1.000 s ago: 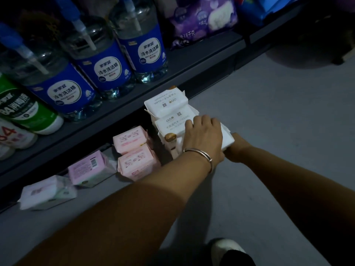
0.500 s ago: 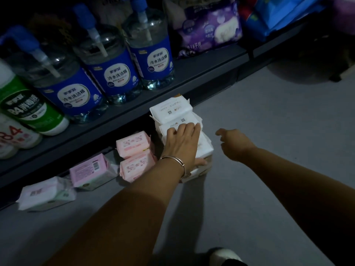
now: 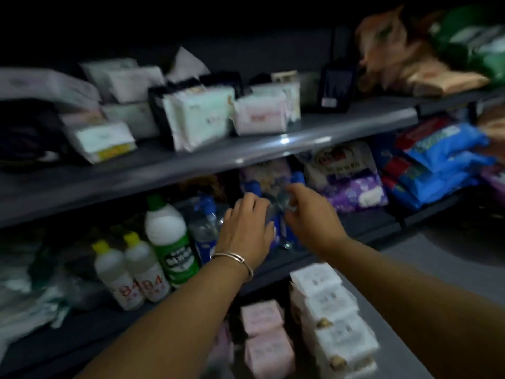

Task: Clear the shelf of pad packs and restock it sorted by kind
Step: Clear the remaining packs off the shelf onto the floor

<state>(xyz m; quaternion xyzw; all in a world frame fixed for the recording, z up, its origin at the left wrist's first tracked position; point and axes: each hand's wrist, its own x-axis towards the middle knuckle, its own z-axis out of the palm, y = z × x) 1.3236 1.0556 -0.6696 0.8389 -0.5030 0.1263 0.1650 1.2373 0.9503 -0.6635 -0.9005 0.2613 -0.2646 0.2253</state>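
Both hands hang empty mid-frame, left hand point(image 3: 246, 231) and right hand point(image 3: 308, 217) with fingers loosely apart, likely heading for more. Mixed pad packs point(image 3: 202, 116) crowd the shelf point(image 3: 273, 143) at upper centre; white packs point(image 3: 333, 318) and pink packs point(image 3: 263, 335) sit stacked by kind on the floor, lower right.

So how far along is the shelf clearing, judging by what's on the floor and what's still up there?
Partly done. White packs and pink packs already sit grouped by kind on the floor. Both hands, left and right, are empty and raised in front of the bottle shelf. Many mixed pad packs remain on the upper shelf; clearing those and all restocking are left.
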